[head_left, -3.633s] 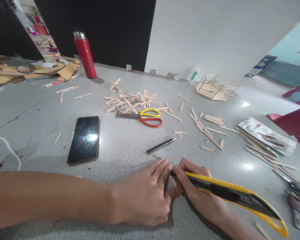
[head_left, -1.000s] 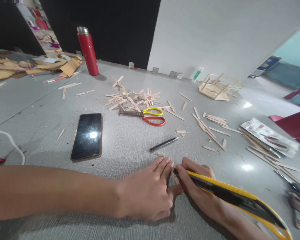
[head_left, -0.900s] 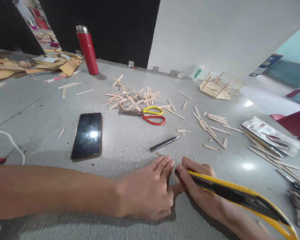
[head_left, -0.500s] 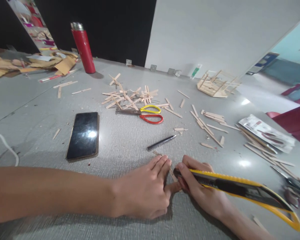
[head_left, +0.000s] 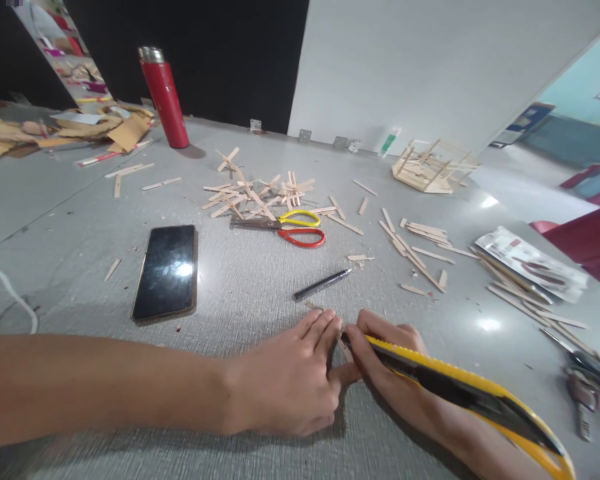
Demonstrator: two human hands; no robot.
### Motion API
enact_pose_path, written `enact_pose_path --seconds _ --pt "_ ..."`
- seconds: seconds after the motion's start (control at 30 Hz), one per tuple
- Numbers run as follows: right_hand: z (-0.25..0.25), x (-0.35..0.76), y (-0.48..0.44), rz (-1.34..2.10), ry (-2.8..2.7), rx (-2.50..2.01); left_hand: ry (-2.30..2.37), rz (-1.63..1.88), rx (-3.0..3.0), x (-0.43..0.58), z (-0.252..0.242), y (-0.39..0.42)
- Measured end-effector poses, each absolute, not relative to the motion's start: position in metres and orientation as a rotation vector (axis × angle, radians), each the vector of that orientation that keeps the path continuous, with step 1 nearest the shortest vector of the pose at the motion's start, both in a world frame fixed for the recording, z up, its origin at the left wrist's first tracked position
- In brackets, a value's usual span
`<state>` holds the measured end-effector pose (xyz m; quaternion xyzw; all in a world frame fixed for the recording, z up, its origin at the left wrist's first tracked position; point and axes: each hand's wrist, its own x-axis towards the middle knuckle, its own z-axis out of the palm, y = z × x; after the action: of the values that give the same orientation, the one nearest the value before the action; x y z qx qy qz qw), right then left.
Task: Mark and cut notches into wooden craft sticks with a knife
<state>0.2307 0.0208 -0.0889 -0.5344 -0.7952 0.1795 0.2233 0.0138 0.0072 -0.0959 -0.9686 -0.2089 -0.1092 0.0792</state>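
My left hand (head_left: 290, 383) lies on the grey table (head_left: 250, 287) near its front edge, fingers pressed together on a thin wooden stick (head_left: 343, 347) that mostly hides under them. My right hand (head_left: 390, 373) is closed round a yellow and black utility knife (head_left: 460, 390), its tip right at the stick beside my left fingertips. A black pen (head_left: 323, 284) lies just beyond both hands.
A black phone (head_left: 167, 270) lies to the left. Yellow-and-red scissors (head_left: 290, 229) sit by a heap of sticks (head_left: 255, 197). A red flask (head_left: 163, 97) and cardboard scraps (head_left: 80, 130) are far left, a stick frame (head_left: 430, 170) far right, a packet (head_left: 530, 263) and tools (head_left: 587, 383) right.
Both hands stay together over the stick; the knife's handle has tilted slightly between frames. The camera view shifted a little.
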Motion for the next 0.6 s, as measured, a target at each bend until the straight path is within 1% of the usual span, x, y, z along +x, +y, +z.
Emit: enact_pose_path --seconds 0.33,0.6 --pt "-0.087 0.229 0.022 0.525 -2.260 -1.474 -0.644 -0.320 -2.919 0.015 -0.094 0.008" --pt "-0.090 0.238 0.023 0.650 -2.232 -1.466 -0.628 -0.348 -2.888 0.015 -0.096 0.007"
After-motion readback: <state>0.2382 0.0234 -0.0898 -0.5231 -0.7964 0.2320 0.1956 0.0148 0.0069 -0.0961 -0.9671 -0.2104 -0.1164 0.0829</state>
